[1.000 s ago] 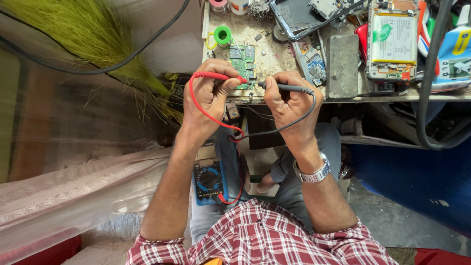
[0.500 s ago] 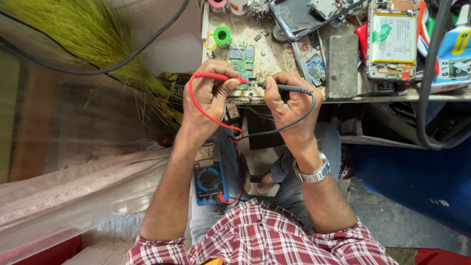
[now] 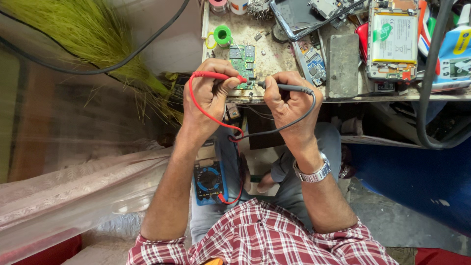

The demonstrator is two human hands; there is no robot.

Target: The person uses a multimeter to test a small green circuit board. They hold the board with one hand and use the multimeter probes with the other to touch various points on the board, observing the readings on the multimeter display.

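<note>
My left hand (image 3: 208,98) grips a red test probe (image 3: 218,75), its tip pointing right onto a small green circuit board (image 3: 243,63) at the near edge of a workbench (image 3: 274,54). My right hand (image 3: 289,100) grips a black test probe (image 3: 287,88), its tip pointing left toward the same board. Red and black leads loop down from the probes to a blue multimeter (image 3: 209,180) resting on my lap.
The bench holds an opened phone with its battery (image 3: 392,39), a dark phone frame (image 3: 299,17), a grey block (image 3: 343,65), a second small board (image 3: 312,61) and a green tape roll (image 3: 222,35). A green grass broom (image 3: 88,37) lies at left, thick black cables (image 3: 431,98) at right.
</note>
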